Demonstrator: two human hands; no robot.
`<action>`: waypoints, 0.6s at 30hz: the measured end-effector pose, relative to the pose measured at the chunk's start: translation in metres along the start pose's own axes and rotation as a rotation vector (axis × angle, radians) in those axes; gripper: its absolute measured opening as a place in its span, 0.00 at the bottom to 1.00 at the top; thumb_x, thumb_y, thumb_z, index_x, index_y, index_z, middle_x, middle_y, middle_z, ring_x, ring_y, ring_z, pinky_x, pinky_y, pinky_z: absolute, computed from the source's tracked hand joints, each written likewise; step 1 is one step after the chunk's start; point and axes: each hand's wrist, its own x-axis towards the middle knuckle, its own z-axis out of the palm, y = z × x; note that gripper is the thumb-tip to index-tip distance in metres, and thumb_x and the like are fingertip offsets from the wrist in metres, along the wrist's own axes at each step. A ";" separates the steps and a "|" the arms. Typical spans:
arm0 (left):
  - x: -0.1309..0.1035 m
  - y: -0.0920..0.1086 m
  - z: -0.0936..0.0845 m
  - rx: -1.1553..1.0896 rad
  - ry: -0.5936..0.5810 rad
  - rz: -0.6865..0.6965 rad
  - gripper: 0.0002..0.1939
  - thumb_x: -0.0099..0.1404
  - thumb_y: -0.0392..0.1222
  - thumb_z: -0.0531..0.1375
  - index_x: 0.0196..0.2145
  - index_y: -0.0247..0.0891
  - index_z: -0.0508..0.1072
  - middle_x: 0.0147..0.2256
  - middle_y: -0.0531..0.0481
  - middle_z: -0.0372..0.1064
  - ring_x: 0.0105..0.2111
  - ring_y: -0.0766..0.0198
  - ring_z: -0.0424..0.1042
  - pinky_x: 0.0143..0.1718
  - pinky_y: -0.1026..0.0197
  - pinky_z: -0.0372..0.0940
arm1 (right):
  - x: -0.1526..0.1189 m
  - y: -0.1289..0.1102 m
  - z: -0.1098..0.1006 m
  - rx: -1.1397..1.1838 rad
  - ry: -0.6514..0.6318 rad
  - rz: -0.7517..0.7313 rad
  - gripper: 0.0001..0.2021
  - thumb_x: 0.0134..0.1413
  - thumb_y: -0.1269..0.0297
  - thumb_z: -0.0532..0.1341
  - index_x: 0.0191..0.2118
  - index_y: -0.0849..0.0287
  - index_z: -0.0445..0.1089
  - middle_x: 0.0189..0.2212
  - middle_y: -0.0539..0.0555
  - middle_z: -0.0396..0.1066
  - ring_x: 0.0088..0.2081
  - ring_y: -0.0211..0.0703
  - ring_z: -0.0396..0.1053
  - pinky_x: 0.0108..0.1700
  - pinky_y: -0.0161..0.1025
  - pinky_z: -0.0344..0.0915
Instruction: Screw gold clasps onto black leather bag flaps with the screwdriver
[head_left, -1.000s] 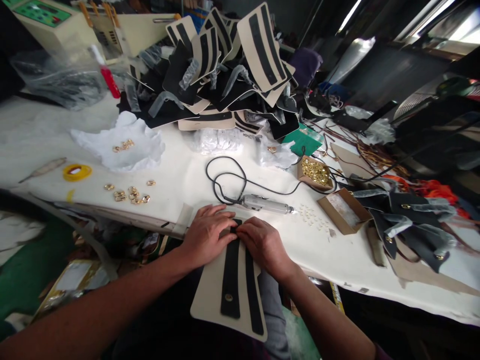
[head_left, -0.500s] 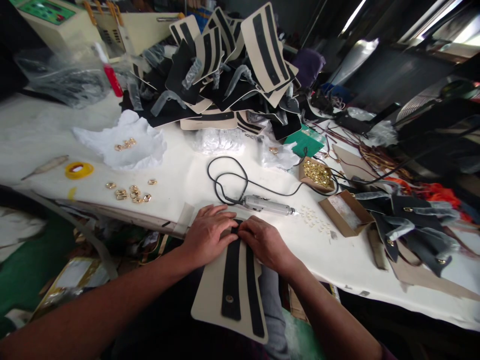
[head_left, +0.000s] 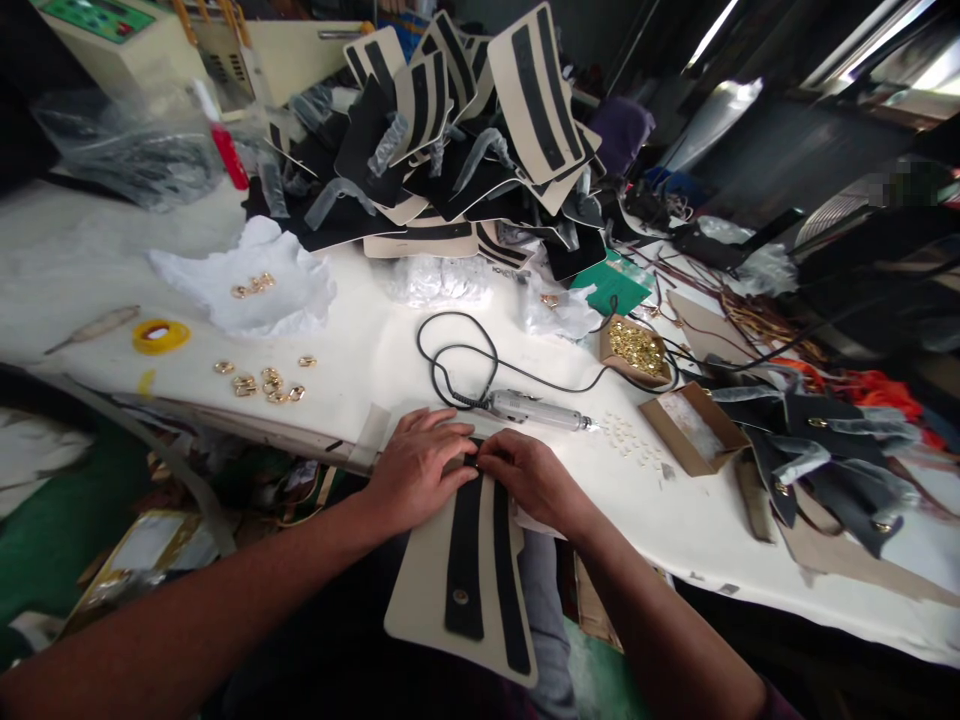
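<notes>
A beige panel with two black strips [head_left: 424, 590] slopes from my lap up to the table edge. Near its lower end, one strip carries a small round metal fitting [head_left: 460, 597]. My left hand [head_left: 421, 470] holds the panel's upper end, fingers bent over it and thumb on the strip. Beside it, my right hand [head_left: 525, 475] is closed in a pinch at the same strip, by a tiny shiny spot; what the fingertips hold is too small to make out. Just beyond my hands lies a grey corded electric screwdriver [head_left: 536, 410], its tip pointing right towards scattered small gold pieces [head_left: 634, 440].
Gold ring-like fittings [head_left: 270, 384] and a yellow tape roll [head_left: 160, 336] lie left. A box of gold parts [head_left: 636, 350] and an open cardboard box [head_left: 694, 428] stand right, near wrapped black pieces [head_left: 847, 450]. Similar panels [head_left: 532, 95] are piled behind. A black cable [head_left: 555, 376] crosses the table.
The right fingertips have shifted slightly on the strip, and a tiny shiny spot now shows beside them. The left hand and panel stay nearly in place; the view has moved a little.
</notes>
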 end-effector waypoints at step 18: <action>0.000 -0.002 0.001 -0.013 -0.011 -0.015 0.12 0.66 0.41 0.69 0.48 0.44 0.77 0.56 0.50 0.78 0.64 0.46 0.67 0.63 0.39 0.59 | 0.022 -0.001 -0.004 0.106 -0.090 0.192 0.04 0.50 0.63 0.68 0.31 0.57 0.78 0.24 0.46 0.73 0.28 0.38 0.66 0.30 0.35 0.58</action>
